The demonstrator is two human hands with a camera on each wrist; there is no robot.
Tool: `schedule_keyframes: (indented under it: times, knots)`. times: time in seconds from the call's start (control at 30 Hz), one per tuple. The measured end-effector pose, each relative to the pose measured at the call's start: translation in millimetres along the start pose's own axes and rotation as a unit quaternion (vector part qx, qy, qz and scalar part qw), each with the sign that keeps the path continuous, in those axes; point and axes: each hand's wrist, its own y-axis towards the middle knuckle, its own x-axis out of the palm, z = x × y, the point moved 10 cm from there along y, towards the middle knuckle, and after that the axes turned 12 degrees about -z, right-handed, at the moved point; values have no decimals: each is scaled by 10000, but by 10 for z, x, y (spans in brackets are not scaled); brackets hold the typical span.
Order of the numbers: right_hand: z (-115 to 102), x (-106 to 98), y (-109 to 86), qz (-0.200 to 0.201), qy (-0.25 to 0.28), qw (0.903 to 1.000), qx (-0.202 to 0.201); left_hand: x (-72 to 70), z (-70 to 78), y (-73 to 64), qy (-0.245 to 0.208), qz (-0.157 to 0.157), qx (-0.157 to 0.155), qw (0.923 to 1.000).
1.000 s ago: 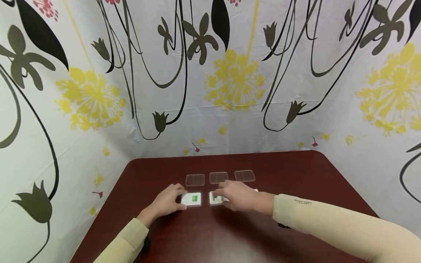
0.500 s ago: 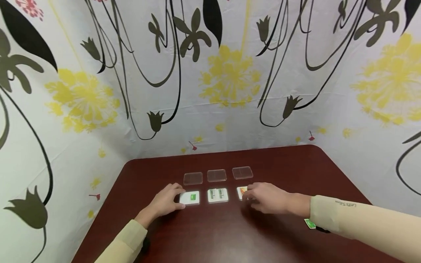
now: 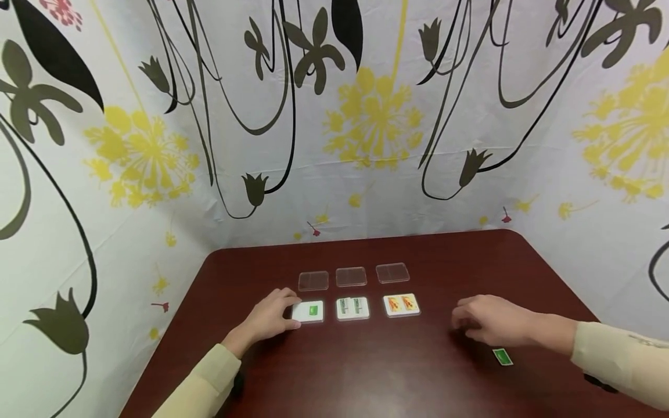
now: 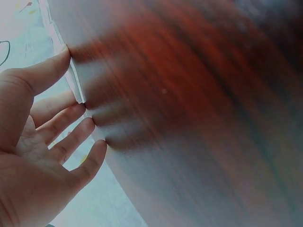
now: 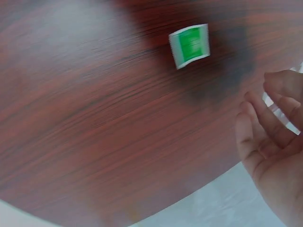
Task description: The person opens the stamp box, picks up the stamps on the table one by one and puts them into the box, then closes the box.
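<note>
My left hand (image 3: 272, 314) holds the left end of a small flat plastic case (image 3: 303, 312), thumb at its near edge and a finger at the far edge. A small green-and-white packet shows inside that case. My right hand (image 3: 491, 320) is in the air over the table, fingers loosely bent and holding nothing. Nearest to it lies a small sachet (image 3: 503, 356) with a green face and white crimped edges, seen also in the right wrist view as a green sachet (image 5: 191, 45) apart from the fingers.
Beside the held case lie a case with grey-green printed packets (image 3: 352, 308) and one with orange packets (image 3: 401, 305). Behind them three clear lids (image 3: 313, 281) sit in a row. The dark red table (image 3: 366, 371) meets a patterned cloth (image 3: 376, 197) on its far sides.
My right hand has moved right, from the middle case past the orange one towards the green sachet, uncovering both cases and the sachet. The left hand stays at its case.
</note>
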Motion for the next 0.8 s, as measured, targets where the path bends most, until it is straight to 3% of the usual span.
schedule_keyframes:
  times: [0.2,0.33,0.57,0.8]
  knots:
    - [211,112,-314,-233,185,9995,109,-14,2,-4,-21,29,21,10000]
    - [235,267,-433,-354,227,9991,90,-9,-7,2,-16,46,50,10000]
    - [207,325,-507,-126,253,9995,-125,-5,12,5,-27,14,101,9999]
    - [239,341,-483,-255,657,9972,-247,-18,20,-12,-41,23,-4,10000]
